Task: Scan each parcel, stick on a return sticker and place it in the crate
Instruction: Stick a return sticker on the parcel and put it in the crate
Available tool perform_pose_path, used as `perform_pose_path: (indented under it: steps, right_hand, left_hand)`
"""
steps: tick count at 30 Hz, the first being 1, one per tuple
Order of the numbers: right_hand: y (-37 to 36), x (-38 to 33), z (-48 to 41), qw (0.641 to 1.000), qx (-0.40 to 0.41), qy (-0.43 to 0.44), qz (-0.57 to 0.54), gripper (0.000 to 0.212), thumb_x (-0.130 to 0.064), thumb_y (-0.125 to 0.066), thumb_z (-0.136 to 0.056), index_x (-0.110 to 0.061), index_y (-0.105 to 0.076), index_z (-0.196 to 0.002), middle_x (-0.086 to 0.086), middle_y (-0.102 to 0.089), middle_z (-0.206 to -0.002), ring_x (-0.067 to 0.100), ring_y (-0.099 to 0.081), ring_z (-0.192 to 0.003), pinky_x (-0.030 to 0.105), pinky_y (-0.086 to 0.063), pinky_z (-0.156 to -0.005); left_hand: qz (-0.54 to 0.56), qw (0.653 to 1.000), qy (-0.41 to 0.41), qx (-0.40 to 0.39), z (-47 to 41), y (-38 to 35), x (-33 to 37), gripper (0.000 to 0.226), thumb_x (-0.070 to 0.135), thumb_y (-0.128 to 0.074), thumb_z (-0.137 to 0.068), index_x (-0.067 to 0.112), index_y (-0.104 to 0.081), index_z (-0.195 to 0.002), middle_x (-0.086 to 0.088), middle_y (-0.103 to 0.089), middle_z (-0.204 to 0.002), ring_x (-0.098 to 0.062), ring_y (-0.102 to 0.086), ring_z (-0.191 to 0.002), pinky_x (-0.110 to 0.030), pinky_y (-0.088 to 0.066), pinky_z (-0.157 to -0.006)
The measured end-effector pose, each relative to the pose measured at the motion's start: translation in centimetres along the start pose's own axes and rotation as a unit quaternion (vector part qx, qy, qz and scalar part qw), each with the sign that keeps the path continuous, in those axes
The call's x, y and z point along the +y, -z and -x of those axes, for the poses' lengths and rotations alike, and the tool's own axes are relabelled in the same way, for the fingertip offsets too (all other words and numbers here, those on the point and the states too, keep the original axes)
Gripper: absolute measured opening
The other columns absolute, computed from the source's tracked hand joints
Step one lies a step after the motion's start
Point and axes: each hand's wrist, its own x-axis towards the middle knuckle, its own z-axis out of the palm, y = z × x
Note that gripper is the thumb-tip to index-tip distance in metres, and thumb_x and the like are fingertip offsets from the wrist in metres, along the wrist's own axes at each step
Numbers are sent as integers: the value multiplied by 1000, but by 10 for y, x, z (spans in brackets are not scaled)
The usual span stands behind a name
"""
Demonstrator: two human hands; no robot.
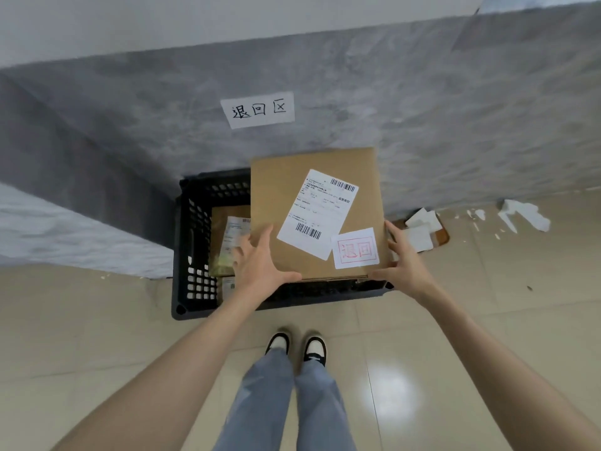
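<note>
On the head camera I look down at a black crate [192, 242] standing on the tiled floor against a grey wall, under a handwritten paper sign [258, 109]. A brown cardboard parcel [292, 203] sits over the crate's right part; I cannot tell whether it rests on the rim or hangs above it. It carries a white shipping label [317, 213] and, just beside that at the near right corner, a red-stamped return sticker [355, 248]. My left hand [260, 262] lies against the parcel's left edge, fingers straight and spread, thumb at the near corner. My right hand [403, 255] mirrors it on the right edge, fingers extended. Another labelled parcel [231, 219] lies inside the crate on the left. White scraps [419, 229] litter the floor to the right.
</note>
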Motion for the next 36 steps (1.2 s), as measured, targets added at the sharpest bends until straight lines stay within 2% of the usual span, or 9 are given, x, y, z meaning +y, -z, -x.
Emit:
perform_pose_path:
  steps: [3, 9, 16, 21, 24, 26, 30, 33, 36]
  right_hand:
    - [-8, 15, -24, 1000, 2, -18, -3, 105, 16, -70, -69, -22, -15, -150, -6, -45, -134, 8, -43, -113, 48, -52, -91]
    - [-19, 43, -56, 998, 6, -53, -19, 105, 23, -63, -70, -19, -11, -151, 7, -40, -144, 13, -47, -112, 35, -50, -84]
    - [-29, 59, -91, 997, 25, -78, 15, 101, 20, -59, -76, -23, -5, -151, 1, -41, -144, 8, -45, -112, 22, -43, -81]
    - [-36, 69, -111, 993, 43, -102, 52, 99, 13, -60, -79, -26, -4, -151, 1, -42, -144, 18, -46, -125, 31, -42, -99]
    - [-40, 73, -115, 990, 53, -112, 63, 99, 15, -56, -80, -30, -3, -150, 0, -40, -146, 14, -48, -116, 24, -41, -89]
    - [-41, 73, -115, 989, 57, -119, 72, 99, 15, -54, -80, -31, -2, -150, 0, -40, -147, 16, -48, -119, 25, -41, -87]
    - [-45, 59, -114, 983, 70, -119, 118, 89, 7, -51, -85, -25, 0, -151, 9, -39, -145, 28, -43, -129, 39, -40, -100]
    - [-51, 46, -109, 975, 74, -115, 173, 86, 5, -50, -87, -23, 0, -151, 17, -29, -143, 35, -40, -126, 42, -37, -102]
    - [-54, 33, -92, 967, 75, -107, 220, 81, 4, -53, -85, -23, -11, -149, 18, -27, -140, 39, -38, -124, 45, -38, -99]
  left_hand:
    - [3, 1000, 4, -14, -22, -19, -9, 114, 43, -85, -58, 32, -15, -147, -13, -17, -148, -34, -17, -137, -46, -24, -112]
    - [8, 999, 11, -30, -60, -60, -20, 113, 41, -86, -58, 33, -17, -147, -10, -13, -149, -32, -17, -137, -46, -30, -109]
    - [23, 999, 16, -34, -90, -88, -24, 110, 37, -85, -61, 33, -17, -147, -8, -14, -147, -32, -20, -135, -48, -34, -108]
    - [12, 1000, 6, -3, -101, -97, -23, 110, 38, -86, -59, 32, -19, -146, -10, -15, -146, -31, -21, -133, -43, -27, -110]
    - [8, 1000, -1, 6, -102, -99, -24, 111, 39, -86, -58, 32, -20, -146, -11, -15, -145, -31, -22, -131, -43, -27, -110]
    - [-2, 1000, 0, 2, -102, -100, -24, 111, 39, -86, -58, 32, -18, -146, -11, -15, -145, -31, -21, -131, -44, -28, -110]
    - [-44, 999, 24, -19, -101, -96, -14, 113, 40, -85, -59, 31, -13, -146, -14, -14, -147, -33, -22, -132, -46, -31, -109]
    - [-104, 993, 18, -51, -98, -88, -7, 110, 45, -80, -67, 25, -8, -148, -17, -9, -150, -36, -19, -135, -47, -27, -109]
    - [-115, 992, -1, -54, -81, -69, 4, 102, 47, -74, -73, 22, -10, -148, -17, -7, -151, -36, -15, -136, -47, -27, -109]
